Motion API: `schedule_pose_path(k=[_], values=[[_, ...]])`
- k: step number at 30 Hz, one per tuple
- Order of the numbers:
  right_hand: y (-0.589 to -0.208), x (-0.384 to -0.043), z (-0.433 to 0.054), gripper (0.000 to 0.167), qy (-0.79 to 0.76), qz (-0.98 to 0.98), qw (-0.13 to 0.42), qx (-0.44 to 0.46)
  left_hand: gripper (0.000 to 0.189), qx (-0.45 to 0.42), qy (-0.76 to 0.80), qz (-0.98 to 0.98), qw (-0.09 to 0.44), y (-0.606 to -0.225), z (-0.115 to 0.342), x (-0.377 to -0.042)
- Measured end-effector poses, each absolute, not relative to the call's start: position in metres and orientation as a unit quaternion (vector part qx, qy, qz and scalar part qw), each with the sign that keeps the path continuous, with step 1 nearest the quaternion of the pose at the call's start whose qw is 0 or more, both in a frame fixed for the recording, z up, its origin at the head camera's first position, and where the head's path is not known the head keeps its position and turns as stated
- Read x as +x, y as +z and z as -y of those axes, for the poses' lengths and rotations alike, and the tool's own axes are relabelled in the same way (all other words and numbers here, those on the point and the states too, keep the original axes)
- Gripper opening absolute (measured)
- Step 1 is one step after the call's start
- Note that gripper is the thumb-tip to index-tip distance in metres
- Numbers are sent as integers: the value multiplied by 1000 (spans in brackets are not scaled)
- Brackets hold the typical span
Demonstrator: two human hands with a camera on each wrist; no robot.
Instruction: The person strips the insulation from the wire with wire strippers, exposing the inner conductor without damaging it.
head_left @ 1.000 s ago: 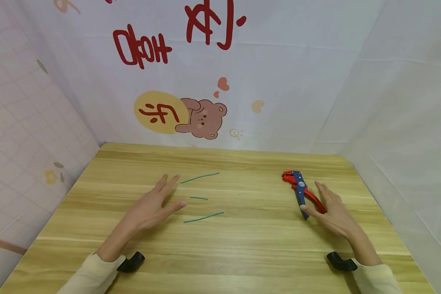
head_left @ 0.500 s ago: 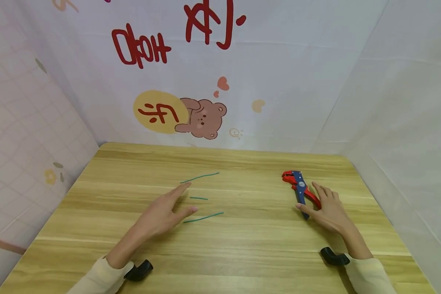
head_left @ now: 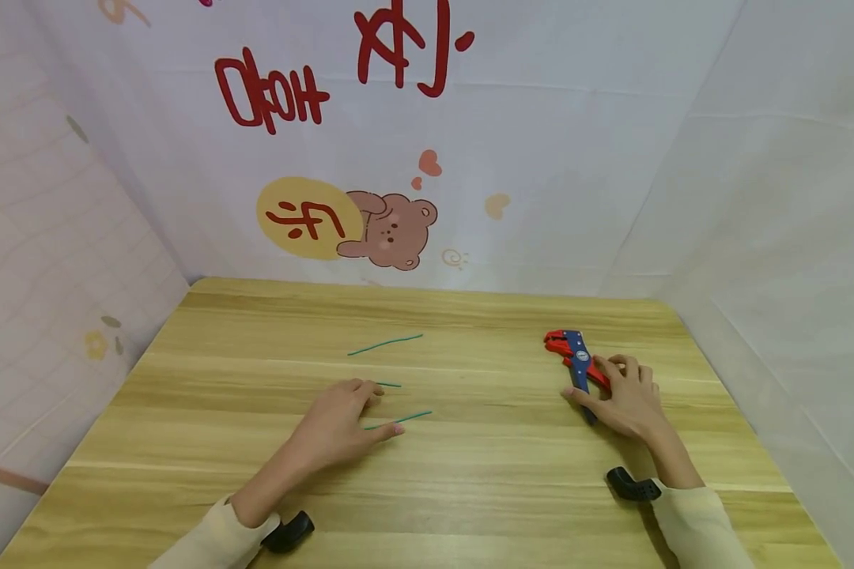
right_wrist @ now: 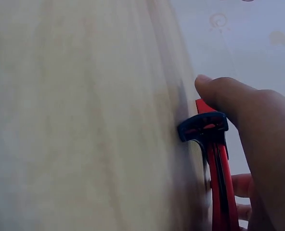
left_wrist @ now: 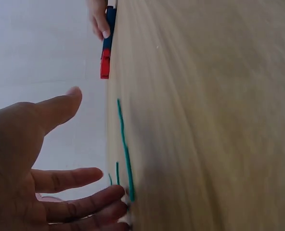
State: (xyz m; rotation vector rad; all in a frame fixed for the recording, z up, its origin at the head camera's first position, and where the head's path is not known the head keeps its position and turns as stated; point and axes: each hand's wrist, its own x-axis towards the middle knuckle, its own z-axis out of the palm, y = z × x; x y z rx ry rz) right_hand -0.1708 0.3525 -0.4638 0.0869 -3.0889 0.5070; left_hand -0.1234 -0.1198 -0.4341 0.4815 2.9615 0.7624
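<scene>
Three thin green wires lie on the wooden table: a far one [head_left: 385, 344], a short middle one [head_left: 390, 385] and a near one [head_left: 417, 416]. My left hand [head_left: 333, 424] hovers over the left ends of the middle and near wires, hiding them in the head view. Its thumb and bent fingers stay apart, with nothing between them in the left wrist view. At the right lies a red and blue wire stripper [head_left: 578, 353]. My right hand [head_left: 629, 403] straddles its handles [right_wrist: 222, 187], thumb across the blue one, loosely bent fingers beside the red one.
The wooden tabletop [head_left: 484, 482] ends at a white printed cloth [head_left: 541, 142] behind, with more cloth on both sides. Black curved devices sit at the left wrist [head_left: 288, 532] and the right wrist [head_left: 633, 484].
My left hand has moved right and toward me, its fingers bending more. My right hand has slid left, farther over the wire stripper's handles. Wires and tool have stayed in place.
</scene>
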Motion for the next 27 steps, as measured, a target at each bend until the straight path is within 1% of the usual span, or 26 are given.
schedule_pose_path(k=[5, 8, 12, 14, 22, 27], values=[[-462, -175, -347, 96, 186, 982, -22, 23, 51, 194, 220, -956, 28, -444, 106, -127], [-461, -179, -345, 96, 210, 977, -35, 19, 38, 218, 207, -954, 13, -448, 100, -129], [-462, -181, -346, 94, 219, 975, -39, 14, 20, 226, 213, -951, -1, -448, 97, -132], [-463, -182, -347, 94, 217, 975, -38, 15, 18, 224, 216, -950, 1, -448, 97, -133], [-466, -184, -350, 90, 217, 976, -28, 25, 24, 233, 239, -942, 37, -449, 105, -139], [-465, -185, -350, 89, 219, 975, -32, 5, 20, 250, 253, -933, 56, -451, 109, -141]])
